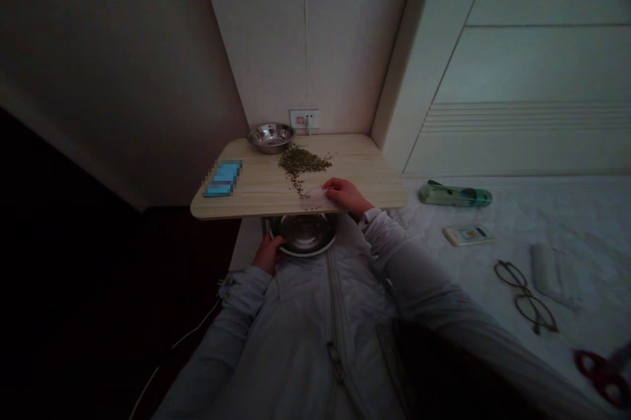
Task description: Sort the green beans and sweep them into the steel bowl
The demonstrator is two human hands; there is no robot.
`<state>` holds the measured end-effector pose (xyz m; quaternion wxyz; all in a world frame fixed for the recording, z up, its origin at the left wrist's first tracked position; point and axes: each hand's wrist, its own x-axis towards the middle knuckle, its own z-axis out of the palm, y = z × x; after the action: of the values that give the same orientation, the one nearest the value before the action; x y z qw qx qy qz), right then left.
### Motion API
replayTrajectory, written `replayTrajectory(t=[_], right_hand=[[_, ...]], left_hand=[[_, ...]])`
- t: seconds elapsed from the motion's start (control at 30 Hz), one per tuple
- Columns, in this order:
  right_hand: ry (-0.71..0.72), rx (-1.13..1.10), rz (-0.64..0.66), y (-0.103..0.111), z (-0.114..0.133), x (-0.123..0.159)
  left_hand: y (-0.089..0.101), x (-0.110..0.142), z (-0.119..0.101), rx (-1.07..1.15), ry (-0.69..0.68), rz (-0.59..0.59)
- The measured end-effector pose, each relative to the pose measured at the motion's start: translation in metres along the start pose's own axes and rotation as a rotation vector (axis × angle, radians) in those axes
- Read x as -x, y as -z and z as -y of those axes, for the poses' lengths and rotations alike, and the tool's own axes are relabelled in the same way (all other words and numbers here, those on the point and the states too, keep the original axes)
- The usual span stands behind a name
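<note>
My left hand (269, 254) is closed on the rim of a metal bowl (306, 250), which sits under the table's front edge against my body. Above it, my right hand (342, 194) is at the front of the small wooden table (365, 163). Its fingers are pinched on a thin, clear sheet-like piece (314, 198), whose exact kind I cannot make out. Small greenish-brown grains (302, 161) lie in a loose pile on the tabletop, and a thin trail of them runs toward the clear piece.
A second metal bowl (271, 137) stands at the back left of the table, and a lit phone (223, 179) lies at its left. On the white bed at right lie a green bottle (456, 195), another phone (468, 234) and glasses (526, 295). A wall socket (304, 119) is behind.
</note>
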<state>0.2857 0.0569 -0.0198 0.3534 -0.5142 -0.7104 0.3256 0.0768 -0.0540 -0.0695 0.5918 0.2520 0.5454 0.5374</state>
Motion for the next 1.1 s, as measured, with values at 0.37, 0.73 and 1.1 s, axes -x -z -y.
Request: replayTrajectory(t=[0.37,0.73,1.1], right_hand=[[-0.025,-0.027,0.033,0.0003,0.0021,0.001],[-0.026,-0.035,0.049,0.0007,0.0028,0.0015],[-0.009,-0.047,0.063,-0.0003,-0.0023,-0.0001]], left_hand=[[0.0006,-0.0015,0.0005,0.01,0.013,-0.01],[0.0005,-0.0017,0.0006,0.008,0.004,0.001],[0.0012,-0.0032,0.0019,0.028,0.003,0.014]])
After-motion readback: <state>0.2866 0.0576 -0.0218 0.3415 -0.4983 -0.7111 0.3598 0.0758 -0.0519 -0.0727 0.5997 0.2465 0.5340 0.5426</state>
